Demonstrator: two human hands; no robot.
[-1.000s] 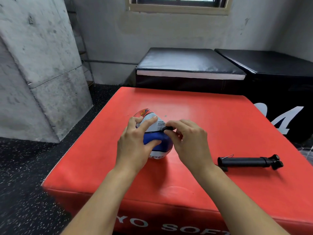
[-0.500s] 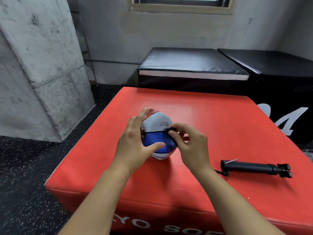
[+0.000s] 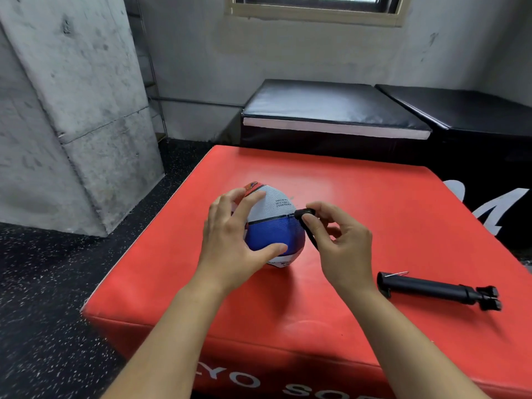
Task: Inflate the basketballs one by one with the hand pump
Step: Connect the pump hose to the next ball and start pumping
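Pinching the black hose end (image 3: 304, 213) between thumb and forefinger, the right hand (image 3: 341, 243) presses it against the right flank of the basketball (image 3: 272, 223), on the seam where the white panel meets the blue; presumably the valve sits there and the needle is being seated.

Largest item: the red padded box (image 3: 374, 226), serving as a bench, with black padded boxes (image 3: 331, 110) at the far side.

On it, near its middle, stands the basketball, visibly slack and egg-shaped, so inflation appears not yet begun.

The left hand (image 3: 234, 246) cups its left side, fingers curled over the top and thumb across the blue panel, evidently to steady a soft ball against the push.

The hand pump (image 3: 434, 289) lies flat on the box to the near right, untouched. The hose (image 3: 311, 237) drops behind the right hand; its link to the pump is hidden.
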